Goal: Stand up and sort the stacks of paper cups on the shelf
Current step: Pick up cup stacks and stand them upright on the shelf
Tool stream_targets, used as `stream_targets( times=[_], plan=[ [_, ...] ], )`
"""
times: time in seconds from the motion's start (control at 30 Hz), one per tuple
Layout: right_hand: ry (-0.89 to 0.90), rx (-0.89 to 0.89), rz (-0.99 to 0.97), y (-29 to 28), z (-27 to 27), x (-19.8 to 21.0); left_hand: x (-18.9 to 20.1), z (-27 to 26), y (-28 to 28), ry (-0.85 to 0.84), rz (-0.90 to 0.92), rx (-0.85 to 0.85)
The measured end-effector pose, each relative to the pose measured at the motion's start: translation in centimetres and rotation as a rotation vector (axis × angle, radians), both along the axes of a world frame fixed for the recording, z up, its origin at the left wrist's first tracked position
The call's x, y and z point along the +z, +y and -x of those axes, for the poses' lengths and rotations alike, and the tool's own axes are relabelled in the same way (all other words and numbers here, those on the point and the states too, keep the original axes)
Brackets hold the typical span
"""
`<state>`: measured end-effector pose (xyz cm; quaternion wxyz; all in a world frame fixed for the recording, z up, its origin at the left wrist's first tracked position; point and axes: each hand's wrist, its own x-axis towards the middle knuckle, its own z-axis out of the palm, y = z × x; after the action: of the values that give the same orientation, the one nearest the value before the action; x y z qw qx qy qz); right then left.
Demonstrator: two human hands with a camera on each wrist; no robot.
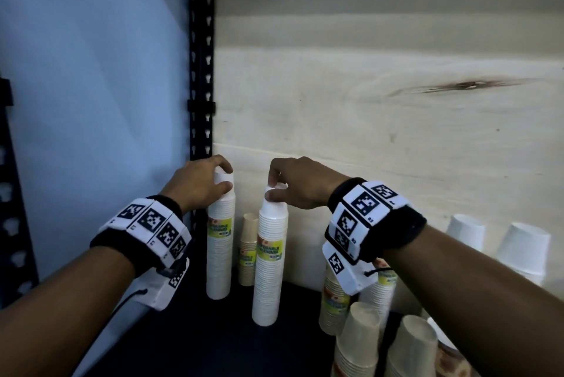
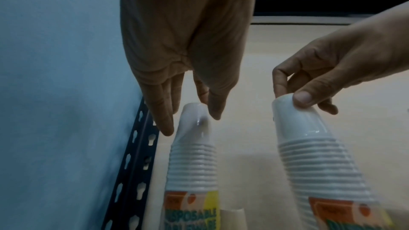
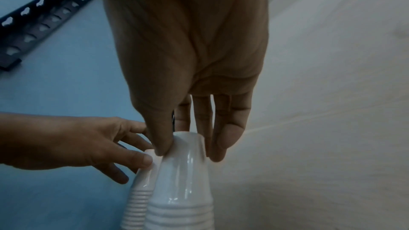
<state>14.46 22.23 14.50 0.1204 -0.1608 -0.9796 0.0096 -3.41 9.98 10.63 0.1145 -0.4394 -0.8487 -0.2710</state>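
Note:
Two tall stacks of white paper cups, wrapped with yellow-green labels, stand upright on the dark shelf board (image 1: 189, 334). The left stack (image 1: 220, 248) is near the black upright; the right stack (image 1: 270, 266) stands a little nearer me. My left hand (image 1: 224, 182) pinches the top cup of the left stack (image 2: 192, 160) between thumb and fingers. My right hand (image 1: 276, 190) pinches the top of the right stack (image 2: 309, 155) the same way. In the right wrist view my right hand (image 3: 188, 153) grips the top cup (image 3: 183, 181), with my left hand (image 3: 141, 155) beside it.
A short brown cup stack (image 1: 247, 250) stands behind and between the two white stacks. More labelled and brown cup stacks (image 1: 360, 343) crowd the shelf at lower right, with upturned white cups (image 1: 465, 231) further back. A wooden back panel (image 1: 381, 86) and a black perforated upright (image 1: 200, 71) bound the corner.

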Motion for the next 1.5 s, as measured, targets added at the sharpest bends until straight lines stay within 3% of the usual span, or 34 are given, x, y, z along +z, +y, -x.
stream_targets(
  times=[0.53, 1.03, 1.5],
  plan=[
    [-0.036, -0.088, 0.134, 2.8, -2.2, 1.3, 1.2, -2.6, 0.4, -0.027, -0.063, -0.089],
    [-0.020, -0.211, 0.030, 5.5, -3.6, 1.8, 1.3, -5.7, 6.8, -0.184, -0.152, -0.229],
    [0.008, -0.266, 0.009, 6.8, -2.4, 0.5, -0.5, -6.5, 10.5, -0.131, -0.064, -0.243]
  ],
)
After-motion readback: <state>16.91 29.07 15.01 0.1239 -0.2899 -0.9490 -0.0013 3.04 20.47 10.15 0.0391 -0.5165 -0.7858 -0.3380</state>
